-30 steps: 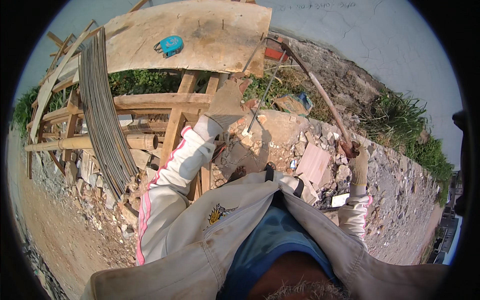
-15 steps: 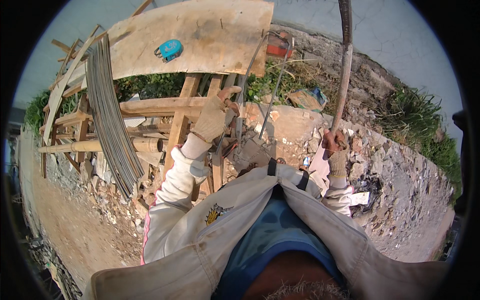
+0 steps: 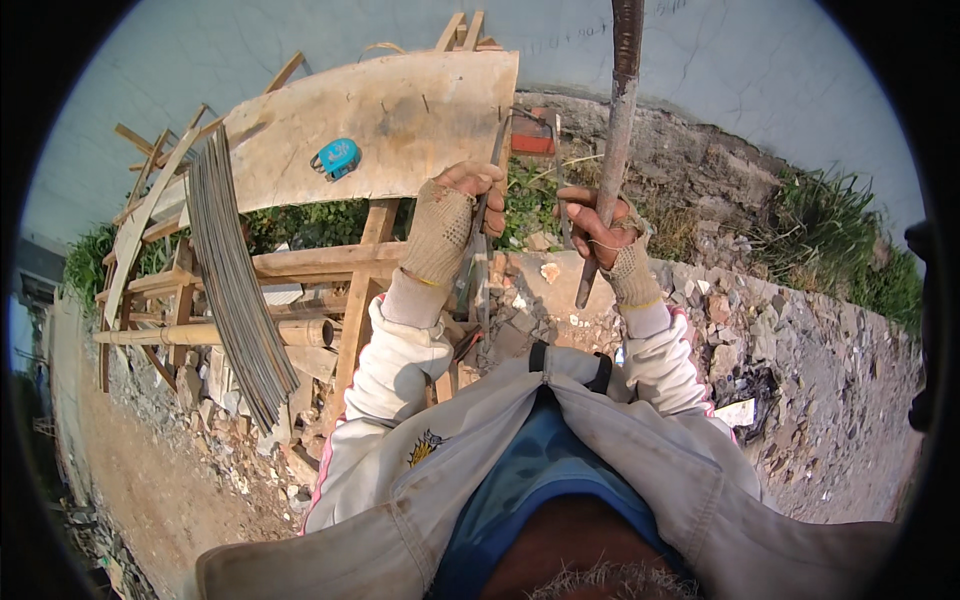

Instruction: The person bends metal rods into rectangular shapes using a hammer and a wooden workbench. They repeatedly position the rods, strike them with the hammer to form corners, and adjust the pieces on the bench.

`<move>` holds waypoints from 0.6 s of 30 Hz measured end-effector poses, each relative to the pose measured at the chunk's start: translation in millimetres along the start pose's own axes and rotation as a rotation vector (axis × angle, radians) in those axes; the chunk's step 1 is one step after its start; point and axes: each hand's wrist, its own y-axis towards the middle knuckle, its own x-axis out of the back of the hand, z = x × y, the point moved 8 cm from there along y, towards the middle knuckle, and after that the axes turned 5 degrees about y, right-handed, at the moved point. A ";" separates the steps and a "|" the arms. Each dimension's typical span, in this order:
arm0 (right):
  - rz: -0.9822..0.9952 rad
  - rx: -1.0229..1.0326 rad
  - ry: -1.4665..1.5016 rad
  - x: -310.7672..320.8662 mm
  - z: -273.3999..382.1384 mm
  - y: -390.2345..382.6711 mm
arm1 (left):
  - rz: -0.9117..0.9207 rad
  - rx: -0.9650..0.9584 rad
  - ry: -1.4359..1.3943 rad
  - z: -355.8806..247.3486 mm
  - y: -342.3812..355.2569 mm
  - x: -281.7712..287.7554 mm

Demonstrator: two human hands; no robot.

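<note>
A thin bent steel rod (image 3: 560, 160) with two long legs stands between my hands. My left hand (image 3: 455, 215), in a fingerless knit glove, has its fingers wrapped round the rod's left leg. In my right hand (image 3: 605, 235), similarly gloved, is a long rusty, pale-stained steel bar (image 3: 620, 110), held nearly upright; its lower end pokes below the fingers, which also touch or lie beside the rod's right leg. Behind the rod's bend is a red object (image 3: 532, 143). A blue tape measure (image 3: 338, 157) lies on a plywood board (image 3: 410, 85) beyond my left hand.
A rough timber frame (image 3: 370, 265) with a bamboo pole (image 3: 250, 334) carries a bundle of steel bars (image 3: 240, 290) at left. Broken rubble (image 3: 740, 330) covers the ground at right, near grass (image 3: 800, 230). A cracked grey wall (image 3: 740, 60) runs along the back.
My right hand has moved up and left with the bar, now upright beside the bent rod. My left hand has closed round the rod's left leg and shifted right.
</note>
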 end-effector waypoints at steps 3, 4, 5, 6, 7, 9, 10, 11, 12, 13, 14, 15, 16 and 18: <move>0.032 0.166 0.073 3.4 39.3 15.0 | 0.002 -0.075 -0.041 -16.4 22.2 -12.5; 0.014 0.143 0.065 8.1 46.8 19.8 | 0.023 -0.106 -0.007 -21.6 29.2 -16.1; -0.005 0.124 0.056 13.9 55.9 25.1 | 0.050 -0.147 0.021 -27.3 36.8 -19.8; 0.016 0.125 0.091 13.6 63.9 29.4 | 0.083 -0.185 0.047 -32.2 44.6 -23.0; 0.038 0.125 0.127 13.0 71.8 33.5 | 0.114 -0.243 0.070 -37.5 52.5 -26.8; 0.033 0.107 0.200 13.2 82.2 36.1 | 0.086 -0.099 0.091 -28.7 62.7 -15.2; -0.035 0.135 0.221 25.2 93.0 36.1 | 0.202 -0.103 0.048 -27.8 75.9 -25.0; -0.043 0.147 0.198 24.6 93.4 33.1 | 0.212 -0.100 0.091 -19.4 77.9 -24.8; -0.038 0.127 0.133 26.5 92.5 24.2 | 0.199 -0.014 0.168 -7.1 88.7 -24.8; -0.140 0.078 0.096 31.0 86.1 17.8 | 0.084 0.059 0.190 10.7 91.3 -20.7; -0.133 0.032 0.111 32.4 82.4 9.3 | 0.061 0.115 0.121 24.4 91.3 -22.8; -0.124 0.012 0.190 29.5 79.1 6.1 | 0.008 0.109 0.174 34.2 89.8 -21.8; -0.188 -0.043 0.219 34.1 72.1 -1.2 | 0.043 0.026 0.168 37.2 86.7 -28.8; -0.139 0.064 0.231 37.2 78.1 -9.8 | -0.043 -0.038 0.250 46.4 81.8 -29.7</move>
